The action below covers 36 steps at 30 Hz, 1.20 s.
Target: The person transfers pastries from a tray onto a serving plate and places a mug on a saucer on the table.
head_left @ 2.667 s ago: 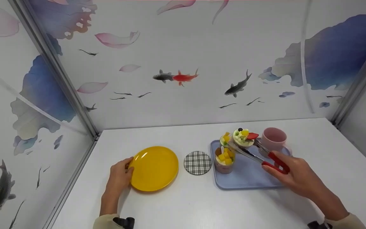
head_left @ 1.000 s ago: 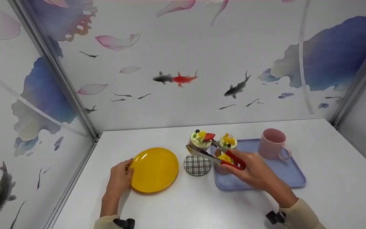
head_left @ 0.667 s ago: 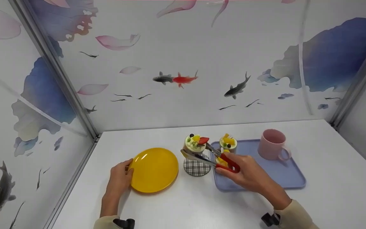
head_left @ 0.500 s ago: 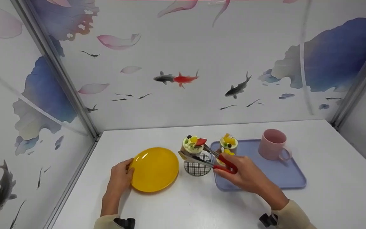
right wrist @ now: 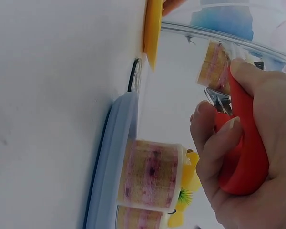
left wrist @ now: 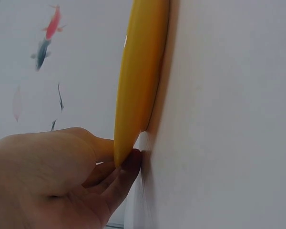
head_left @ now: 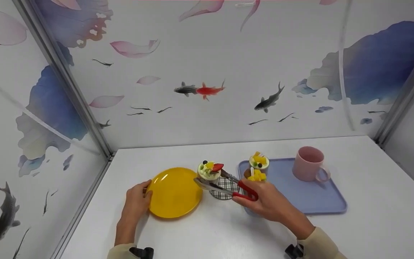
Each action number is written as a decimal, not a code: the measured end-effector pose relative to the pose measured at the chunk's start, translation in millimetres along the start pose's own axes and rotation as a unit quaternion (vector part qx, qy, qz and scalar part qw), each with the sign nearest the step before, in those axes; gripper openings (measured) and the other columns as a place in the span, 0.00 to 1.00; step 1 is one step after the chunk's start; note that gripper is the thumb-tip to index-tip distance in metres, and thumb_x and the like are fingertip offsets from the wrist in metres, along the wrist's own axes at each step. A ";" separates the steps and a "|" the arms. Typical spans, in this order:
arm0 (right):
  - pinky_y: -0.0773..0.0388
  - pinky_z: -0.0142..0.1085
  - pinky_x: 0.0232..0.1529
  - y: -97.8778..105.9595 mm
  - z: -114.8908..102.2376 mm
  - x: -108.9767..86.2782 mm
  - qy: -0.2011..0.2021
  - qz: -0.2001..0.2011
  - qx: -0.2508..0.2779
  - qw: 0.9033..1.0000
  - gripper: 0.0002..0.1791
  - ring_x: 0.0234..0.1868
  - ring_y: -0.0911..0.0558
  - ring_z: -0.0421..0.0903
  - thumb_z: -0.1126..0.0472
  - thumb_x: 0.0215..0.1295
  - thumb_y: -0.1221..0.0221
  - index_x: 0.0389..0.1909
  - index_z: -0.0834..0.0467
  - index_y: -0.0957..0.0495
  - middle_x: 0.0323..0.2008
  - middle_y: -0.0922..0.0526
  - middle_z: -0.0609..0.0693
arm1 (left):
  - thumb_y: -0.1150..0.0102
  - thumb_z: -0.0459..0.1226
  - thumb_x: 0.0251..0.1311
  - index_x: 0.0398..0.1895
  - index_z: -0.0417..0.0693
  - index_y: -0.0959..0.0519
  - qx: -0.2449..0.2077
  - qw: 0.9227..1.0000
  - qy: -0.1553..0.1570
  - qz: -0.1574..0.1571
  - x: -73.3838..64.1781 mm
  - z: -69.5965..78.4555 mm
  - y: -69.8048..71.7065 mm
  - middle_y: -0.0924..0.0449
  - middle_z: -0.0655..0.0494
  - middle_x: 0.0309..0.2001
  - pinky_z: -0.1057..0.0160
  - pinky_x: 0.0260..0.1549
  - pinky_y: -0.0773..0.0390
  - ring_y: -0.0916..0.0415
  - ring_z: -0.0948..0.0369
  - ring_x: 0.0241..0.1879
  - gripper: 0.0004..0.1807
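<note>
My left hand [head_left: 134, 199] pinches the left rim of a yellow plate [head_left: 175, 194]; in the left wrist view, fingertips curl under the rim [left wrist: 125, 143]. Red-handled metal tongs [head_left: 250, 190] are gripped in my right hand [head_left: 273, 203]. Between the tongs' tips is a round cake cup [head_left: 208, 172] topped with cream, strawberry, yellow fruit and a dark berry. It hangs above the table in the right wrist view, its layered side [right wrist: 212, 67] showing. From the head it overlaps the plate's right edge and the checked coaster [head_left: 227, 184].
A blue tray [head_left: 322, 203] lies to the right, bearing a pink mug [head_left: 307, 167] and two fruit-topped cake cups, the far one [head_left: 259, 162] behind the near one [head_left: 256, 175]. My right hand partly covers the near cup. Printed walls [head_left: 207, 122] border the table's back and sides.
The tongs have carried the cake cup left from over the tray, past the coaster, to the plate's right edge, sinking lately. My left hand and the plate stay put.
</note>
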State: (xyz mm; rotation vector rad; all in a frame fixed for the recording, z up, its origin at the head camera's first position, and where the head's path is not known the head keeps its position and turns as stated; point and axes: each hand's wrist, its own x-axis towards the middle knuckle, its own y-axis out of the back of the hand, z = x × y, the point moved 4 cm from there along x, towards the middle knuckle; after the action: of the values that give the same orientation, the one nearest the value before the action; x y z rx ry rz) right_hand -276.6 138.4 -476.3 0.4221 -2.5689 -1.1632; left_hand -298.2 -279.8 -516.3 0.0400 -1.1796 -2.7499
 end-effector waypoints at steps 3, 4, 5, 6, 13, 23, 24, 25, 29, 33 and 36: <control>0.11 0.33 0.41 -5.6 0.3 1.9 0.005 -0.009 -0.007 1.000 0.42 0.45 0.17 0.44 0.28 0.68 0.35 0.72 0.51 0.20 0.52 0.10 0.51 | 0.43 0.29 0.79 0.79 0.36 0.31 0.002 1.000 0.000 0.000 -0.1 0.3 0.1 0.22 0.36 0.71 0.41 0.73 0.22 0.20 0.43 0.67 0.28; 0.12 0.32 0.40 -7.4 0.4 2.3 0.008 -0.012 -0.008 1.000 0.41 0.44 0.17 0.43 0.28 0.68 0.35 0.72 0.51 0.20 0.51 0.10 0.50 | 0.43 0.29 0.79 0.79 0.36 0.31 0.002 1.000 0.000 -0.001 0.0 0.2 0.2 0.22 0.36 0.72 0.41 0.73 0.22 0.20 0.43 0.68 0.28; 0.13 0.30 0.39 -9.2 0.4 2.9 0.010 -0.014 -0.009 1.000 0.41 0.43 0.18 0.43 0.28 0.68 0.35 0.72 0.51 0.19 0.50 0.10 0.49 | 0.43 0.29 0.79 0.79 0.36 0.31 0.002 1.000 0.000 -0.001 -0.1 0.3 0.5 0.22 0.36 0.72 0.41 0.73 0.22 0.21 0.43 0.68 0.28; 0.15 0.29 0.37 -10.8 0.5 3.3 0.013 -0.017 -0.010 1.000 0.40 0.42 0.19 0.43 0.28 0.68 0.35 0.71 0.51 0.19 0.48 0.11 0.49 | 0.43 0.29 0.79 0.79 0.36 0.31 0.003 1.000 0.001 -0.001 0.0 0.2 0.6 0.22 0.36 0.72 0.41 0.73 0.22 0.21 0.43 0.68 0.28; 0.23 0.27 0.30 -21.1 2.4 6.7 0.017 -0.033 -0.021 0.999 0.38 0.36 0.22 0.41 0.28 0.69 0.35 0.68 0.50 0.17 0.36 0.18 0.40 | 0.42 0.29 0.78 0.79 0.34 0.31 0.005 1.000 -0.004 -0.001 0.8 2.0 0.8 0.22 0.35 0.72 0.40 0.73 0.23 0.21 0.42 0.68 0.28; 0.30 0.26 0.26 -34.0 -2.1 16.4 0.034 -0.042 -0.027 0.998 0.34 0.30 0.24 0.40 0.30 0.70 0.34 0.63 0.52 0.15 0.27 0.22 0.40 | 0.43 0.29 0.79 0.79 0.35 0.31 -0.003 1.000 -0.001 0.002 -0.1 2.6 0.1 0.23 0.36 0.73 0.42 0.74 0.23 0.21 0.42 0.69 0.28; 0.30 0.26 0.26 -34.6 -2.3 17.1 0.034 -0.041 -0.026 0.998 0.35 0.30 0.24 0.40 0.30 0.69 0.34 0.63 0.52 0.15 0.27 0.22 0.40 | 0.43 0.29 0.79 0.79 0.35 0.31 -0.005 1.000 0.000 0.002 0.2 2.7 -0.1 0.23 0.36 0.73 0.42 0.74 0.23 0.21 0.43 0.69 0.28; 0.30 0.26 0.26 -35.4 -2.3 18.0 0.035 -0.040 -0.027 0.998 0.35 0.30 0.24 0.40 0.30 0.69 0.34 0.62 0.53 0.14 0.27 0.22 0.40 | 0.43 0.29 0.79 0.79 0.35 0.31 -0.006 1.000 0.002 0.001 0.5 2.7 -0.2 0.24 0.36 0.73 0.42 0.74 0.23 0.21 0.43 0.69 0.28; 0.31 0.27 0.26 -39.0 -2.5 21.4 0.038 -0.040 -0.029 0.998 0.35 0.30 0.24 0.40 0.30 0.69 0.34 0.61 0.54 0.14 0.27 0.22 0.40 | 0.43 0.29 0.79 0.79 0.35 0.31 -0.006 1.000 0.001 0.001 0.0 2.6 -0.1 0.24 0.36 0.73 0.42 0.74 0.22 0.21 0.43 0.69 0.28; 0.31 0.27 0.26 -42.9 -2.5 25.2 0.035 -0.044 -0.027 0.998 0.35 0.30 0.24 0.41 0.31 0.70 0.34 0.61 0.55 0.14 0.27 0.22 0.41 | 0.44 0.29 0.79 0.79 0.35 0.31 -0.007 1.000 0.001 -0.002 -1.6 3.0 1.0 0.23 0.36 0.73 0.42 0.73 0.22 0.20 0.43 0.68 0.28; 0.32 0.27 0.25 -44.6 -3.9 28.1 0.040 -0.038 -0.024 0.998 0.34 0.29 0.25 0.40 0.31 0.69 0.34 0.60 0.55 0.13 0.26 0.23 0.40 | 0.43 0.29 0.79 0.79 0.35 0.30 -0.005 1.000 -0.005 0.000 -1.8 2.5 1.4 0.23 0.35 0.72 0.42 0.73 0.22 0.20 0.43 0.68 0.28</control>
State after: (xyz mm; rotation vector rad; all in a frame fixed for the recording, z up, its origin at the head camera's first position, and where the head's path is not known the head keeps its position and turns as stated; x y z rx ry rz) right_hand -294.4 96.9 -503.9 0.5472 -2.4710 -1.2056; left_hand -296.4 -278.8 -513.6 0.0241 -1.1671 -2.7596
